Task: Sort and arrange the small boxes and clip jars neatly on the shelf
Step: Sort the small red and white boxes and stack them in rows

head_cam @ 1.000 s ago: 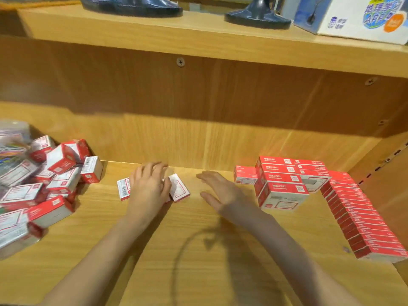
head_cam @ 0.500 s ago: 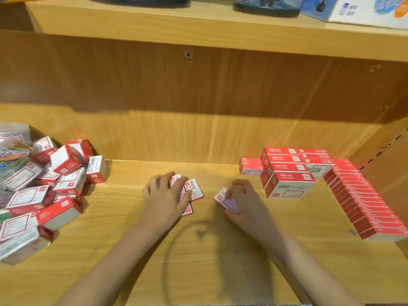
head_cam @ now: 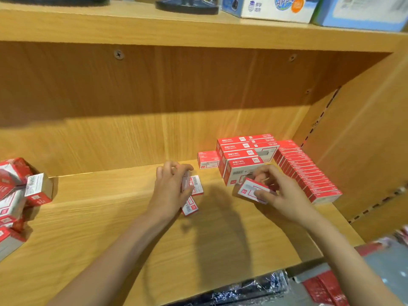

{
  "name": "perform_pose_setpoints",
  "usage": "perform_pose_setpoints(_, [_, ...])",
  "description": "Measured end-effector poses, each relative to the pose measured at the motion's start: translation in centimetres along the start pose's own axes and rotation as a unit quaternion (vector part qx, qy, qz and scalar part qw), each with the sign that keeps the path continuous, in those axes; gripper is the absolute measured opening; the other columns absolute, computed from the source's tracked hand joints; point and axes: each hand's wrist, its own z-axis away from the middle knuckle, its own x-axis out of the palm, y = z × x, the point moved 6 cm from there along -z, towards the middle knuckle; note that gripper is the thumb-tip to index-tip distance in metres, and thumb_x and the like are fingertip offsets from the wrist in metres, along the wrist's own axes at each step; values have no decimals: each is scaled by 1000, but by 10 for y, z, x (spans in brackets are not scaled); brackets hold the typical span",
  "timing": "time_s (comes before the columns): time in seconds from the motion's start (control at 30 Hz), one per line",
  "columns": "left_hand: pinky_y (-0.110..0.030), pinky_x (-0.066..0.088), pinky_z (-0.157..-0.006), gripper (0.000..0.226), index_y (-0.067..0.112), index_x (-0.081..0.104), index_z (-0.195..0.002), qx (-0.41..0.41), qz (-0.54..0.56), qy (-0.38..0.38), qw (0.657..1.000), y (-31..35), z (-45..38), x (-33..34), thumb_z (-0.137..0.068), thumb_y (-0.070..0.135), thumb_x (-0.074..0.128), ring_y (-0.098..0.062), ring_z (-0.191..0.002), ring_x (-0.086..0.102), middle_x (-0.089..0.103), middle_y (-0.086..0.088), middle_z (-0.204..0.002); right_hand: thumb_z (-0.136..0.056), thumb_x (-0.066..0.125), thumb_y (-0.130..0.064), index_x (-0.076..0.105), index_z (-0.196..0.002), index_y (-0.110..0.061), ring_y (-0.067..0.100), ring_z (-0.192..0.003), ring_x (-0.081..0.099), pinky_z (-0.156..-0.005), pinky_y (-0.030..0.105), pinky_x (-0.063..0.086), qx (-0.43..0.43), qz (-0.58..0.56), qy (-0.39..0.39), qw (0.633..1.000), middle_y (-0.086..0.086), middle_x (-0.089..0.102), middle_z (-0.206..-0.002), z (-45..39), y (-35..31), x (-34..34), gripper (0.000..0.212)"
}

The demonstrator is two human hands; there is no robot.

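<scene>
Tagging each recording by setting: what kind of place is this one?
Probably a stationery shop's display shelving. A wooden shelf holds many identical red-and-white small boxes lined in neat rows, with a loose pile at left, and boxed retail goods sit on the shelf above.

Light-wood shelf unit fills the frame. Lower board (head_cam: 110, 228) runs across the bottom half, grain lengthwise, front edge dropping off lower right. Back panel (head_cam: 176, 96) behind it: top part in deep shadow, lower strip lit warm from above/front. Two dark screw heads in the back panel, one upper left (head_cam: 119, 55), one upper right (head_cam: 292, 57). Side wall (head_cam: 364, 140) at right w/ a slotted metal rail (head_cam: 318, 122) running diagonally down it. Upper board (head_cam: 132, 27) crosses the top of the frame. Lower right corner, below the board edge: blurred grey floor (head_cam: 384, 268), details unclear.
</scene>
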Motion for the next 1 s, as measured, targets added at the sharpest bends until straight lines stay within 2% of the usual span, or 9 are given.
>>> perform_pose_setpoints(0.13, [-22,30,-80,36,19,57,-118,36,11,-18,999,17,-8,9,-85,3,54,-21,-102,42,42,-1,-107,-73,70,6,60,-81,-25,17,-77,59,-62,12,43,42,-36,119,991,0,65,-86,-5,23,-55,34])
perform_pose_setpoints(0.23, [-20,32,-78,38,17,55,-120,45,14,-17,999,22,-13,10,-86,2,54,-22,-103,49,51,-3,-111,-71,72,3,64,-85,-17,15,-79,55,-59,6,36,65,60,177,980,0,62,-85,-18,33,-78,26])
perform_pose_setpoints(0.33, [-16,32,-76,39,13,55,-122,45,24,10,999,26,-14,5,-84,3,58,-22,-101,54,56,-4,-111,-72,70,4,66,-93,-7,14,-81,54,-60,14,32,54,104,146,982,0,61,-87,-42,32,-72,24])
perform_pose_setpoints(0.53, [-13,33,-79,29,14,60,-111,63,15,12,998,28,-12,2,-83,9,62,-18,-98,58,63,1,-108,-70,70,8,59,-89,-11,12,-76,51,-61,7,37,20,53,134,989,-6,56,-79,-59,30,-64,29])
perform_pose_setpoints(0.6, [-21,38,-87,23,15,63,-105,62,1,13,998,26,-12,5,-83,8,63,-20,-98,59,63,1,-104,-69,70,7,59,-89,-11,11,-73,51,-62,5,37,18,50,141,989,-9,55,-77,-55,33,-70,29])
perform_pose_setpoints(0.63, [-32,42,-89,18,16,64,-101,60,-1,21,998,27,-12,6,-83,11,62,-21,-97,59,63,1,-101,-69,71,7,60,-90,-11,10,-71,51,-62,5,38,21,40,142,989,-9,56,-76,-53,35,-73,29])
perform_pose_setpoints(0.7, [-46,46,-85,18,16,64,-97,64,2,39,997,34,-12,8,-85,24,54,-22,-93,59,62,1,-99,-69,72,7,61,-90,-11,5,-65,50,-59,6,40,31,6,136,990,-9,56,-74,-49,38,-79,30])
perform_pose_setpoints(0.8, [-40,45,-84,31,16,62,-100,95,9,74,993,55,-11,9,-85,31,39,-21,-96,57,57,0,-105,-69,73,5,62,-91,-19,10,-63,47,-59,11,39,39,-8,93,995,-10,55,-72,-37,40,-86,34])
perform_pose_setpoints(1.0, [-30,35,-84,25,17,53,-105,240,14,62,969,115,-4,46,-84,21,39,-20,-101,47,44,2,-112,-77,71,-6,61,-96,-22,14,-85,58,-75,26,46,71,95,36,992,-6,60,-93,23,43,-120,27])
